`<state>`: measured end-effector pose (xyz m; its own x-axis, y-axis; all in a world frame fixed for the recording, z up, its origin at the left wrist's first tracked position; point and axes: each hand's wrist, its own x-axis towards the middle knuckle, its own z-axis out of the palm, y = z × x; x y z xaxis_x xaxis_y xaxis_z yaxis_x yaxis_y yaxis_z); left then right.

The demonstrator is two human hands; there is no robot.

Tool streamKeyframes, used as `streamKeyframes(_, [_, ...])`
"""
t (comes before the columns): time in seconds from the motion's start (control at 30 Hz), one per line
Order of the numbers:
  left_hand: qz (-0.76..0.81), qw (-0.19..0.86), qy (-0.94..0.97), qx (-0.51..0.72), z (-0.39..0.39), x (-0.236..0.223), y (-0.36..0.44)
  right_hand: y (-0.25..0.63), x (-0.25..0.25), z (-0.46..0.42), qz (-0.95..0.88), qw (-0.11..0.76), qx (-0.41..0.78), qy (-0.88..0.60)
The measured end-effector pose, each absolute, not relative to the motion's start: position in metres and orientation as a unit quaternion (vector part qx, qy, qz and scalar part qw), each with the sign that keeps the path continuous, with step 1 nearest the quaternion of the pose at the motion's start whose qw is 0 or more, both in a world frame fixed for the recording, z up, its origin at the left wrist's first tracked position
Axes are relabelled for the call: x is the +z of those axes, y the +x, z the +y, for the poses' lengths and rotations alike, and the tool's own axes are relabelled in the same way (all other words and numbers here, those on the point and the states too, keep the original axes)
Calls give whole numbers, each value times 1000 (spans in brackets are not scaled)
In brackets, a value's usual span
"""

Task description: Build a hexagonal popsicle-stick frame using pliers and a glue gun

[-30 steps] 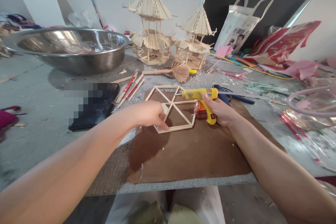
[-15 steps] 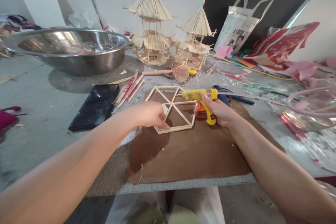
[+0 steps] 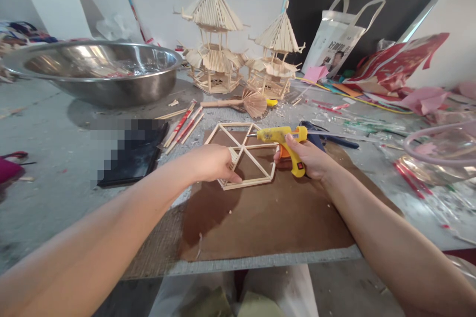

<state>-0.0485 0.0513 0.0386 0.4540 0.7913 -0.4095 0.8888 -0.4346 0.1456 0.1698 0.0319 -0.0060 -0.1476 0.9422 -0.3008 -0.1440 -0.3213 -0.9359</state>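
- One hexagonal frame (image 3: 242, 147) of pale sticks is lying mostly over a brown sheet (image 3: 267, 223) on the table (image 3: 59, 228), its six spokes meeting at the middle; short parallel slats (image 3: 234, 157) are filling part of its left section.
- The left hand (image 3: 215, 162) is resting at the frame's near-left side, its thumb reaching the near edge; the fingers are bending down, but their tips are hiding, so I cannot tell how far they are closing or what they are gripping.
- The right hand (image 3: 310, 157) is staying just right of the frame, its fingers wrapping around the handle of a yellow glue gun (image 3: 278, 134).
- The gun's nozzle is pointing left over the frame's far-right part; whether it is touching a stick, I cannot tell. A clear glue stick (image 3: 338, 135) is jutting from the gun's back.
- Right of the frame, a dark blue tool (image 3: 342, 142) is lying behind the right hand.
- Left of the frame, a flat black device (image 3: 137, 158), partly blurred out, is lying near some red-wrapped sticks (image 3: 183, 126).
- Beyond the frame, a brown fan-shaped piece (image 3: 255, 103) is lying before two stick pagodas (image 3: 213, 57), the taller one standing on the left.
- Farther left and beyond the frame, a metal basin (image 3: 119, 86) is sitting.
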Motion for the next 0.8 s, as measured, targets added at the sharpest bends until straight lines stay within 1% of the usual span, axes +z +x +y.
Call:
streamKeyframes(0.13, [484,212,840,-123,57,38,-56,173,-7,33,-396,433,649,-484])
streamKeyframes(0.2, [473,231,848,-63,62,38,-61,176,-7,34,-393,439,649,-482])
streamKeyframes(0.3, [469,227,851,60,69,36,-64,180,-4,36,-393,456,632,-488])
streamKeyframes(0.4, [474,226,842,125,73,32,-65,184,-1,37,-391,501,597,-490])
streamKeyframes(0.47, [479,218,839,137,75,30,-65,185,0,38,-388,529,575,-489])
streamKeyframes(0.53, [481,202,842,138,75,28,-66,186,-1,40,-386,538,562,-495])
streamKeyframes(0.67, [464,187,854,145,76,26,-65,189,2,50,-386,539,525,-534])
streamKeyframes(0.8, [470,196,846,158,75,24,-64,190,17,70,-393,531,468,-586])
